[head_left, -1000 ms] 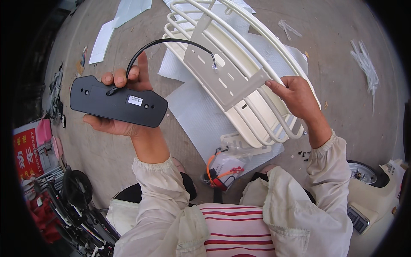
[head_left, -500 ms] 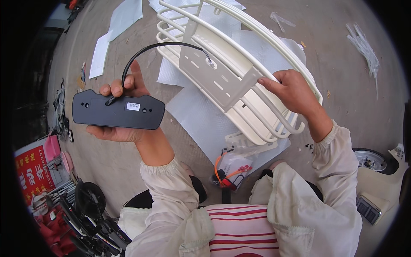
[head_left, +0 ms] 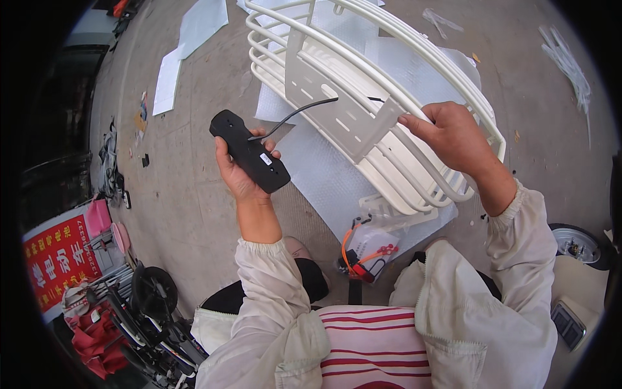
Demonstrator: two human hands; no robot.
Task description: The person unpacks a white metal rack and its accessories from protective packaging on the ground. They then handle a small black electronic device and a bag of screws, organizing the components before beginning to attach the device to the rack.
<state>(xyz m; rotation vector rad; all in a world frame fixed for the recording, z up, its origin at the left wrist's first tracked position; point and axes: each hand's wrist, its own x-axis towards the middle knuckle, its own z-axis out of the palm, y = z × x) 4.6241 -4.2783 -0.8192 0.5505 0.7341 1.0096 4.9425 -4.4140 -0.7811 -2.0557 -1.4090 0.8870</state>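
Observation:
My left hand [head_left: 241, 183] is closed around a black tail light unit [head_left: 245, 150], held tilted with its back up, showing screw holes and a small white label. A black cable [head_left: 293, 115] leaves its back and reaches the flat mounting plate [head_left: 350, 133] of a cream metal basket [head_left: 405, 189]. The cable disappears near an oblong hole; a short black end shows beyond the plate's upper edge. With my right hand [head_left: 455, 136] I grip the basket's tube at the plate's right corner, thumb on top. The basket leans tilted above white foam sheets.
A clear plastic bag [head_left: 369, 253] with orange and black parts lies by my feet. Foam sheet [head_left: 317, 175] spreads beneath the basket. At left are a red sign [head_left: 61, 256] and a folded wheeled frame [head_left: 155, 295]; at right, a wheel [head_left: 576, 246]. Plastic strips [head_left: 567, 68] lie far right.
My left hand has moved right, toward the basket, and turned the light from level to steeply slanted. The cable end, earlier in front of the plate's hole, now shows past the plate's upper edge.

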